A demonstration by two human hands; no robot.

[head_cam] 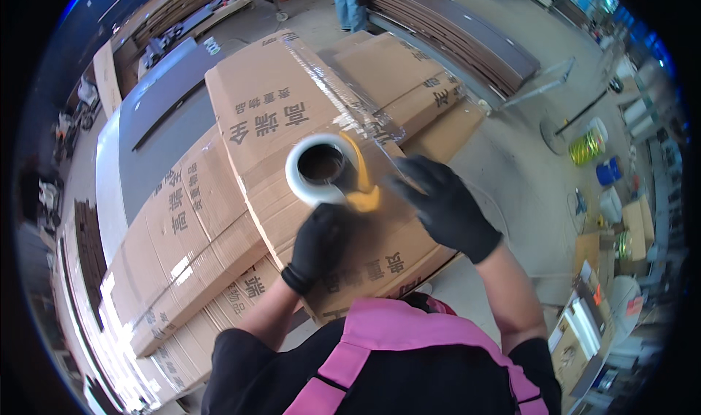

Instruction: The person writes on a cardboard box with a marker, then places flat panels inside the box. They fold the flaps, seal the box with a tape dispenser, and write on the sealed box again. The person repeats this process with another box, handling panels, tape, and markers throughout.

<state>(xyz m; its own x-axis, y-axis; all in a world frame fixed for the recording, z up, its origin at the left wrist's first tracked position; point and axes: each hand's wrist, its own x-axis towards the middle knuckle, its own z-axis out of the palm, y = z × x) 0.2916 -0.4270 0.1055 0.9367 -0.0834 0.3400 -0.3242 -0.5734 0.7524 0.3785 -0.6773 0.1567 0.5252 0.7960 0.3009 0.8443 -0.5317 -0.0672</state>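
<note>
My left hand [324, 241], in a black glove, is closed at the lower side of a tape dispenser. The dispenser carries a wide, pale roll of packing tape [293, 165] and has a yellow frame [362, 168]. Its handle is hidden by the hand and by blur. Beneath it lies a long brown cardboard carton [274, 165] with printed characters and shiny clear tape along its right side. My right hand [452, 209], also black-gloved, is over the carton's right edge. Its fingers point left, slightly apart and blurred, and I see nothing held in them.
More flat cartons [186, 228] lie lower left, and another carton [391, 70] lies beyond. Dark panels [181, 102] stand at the left; stacked boards [454, 37] fill the back right. A person's legs [349, 4] are at the far side. Yellow strapping rolls [586, 146] and a metal stand [580, 113] are on the right.
</note>
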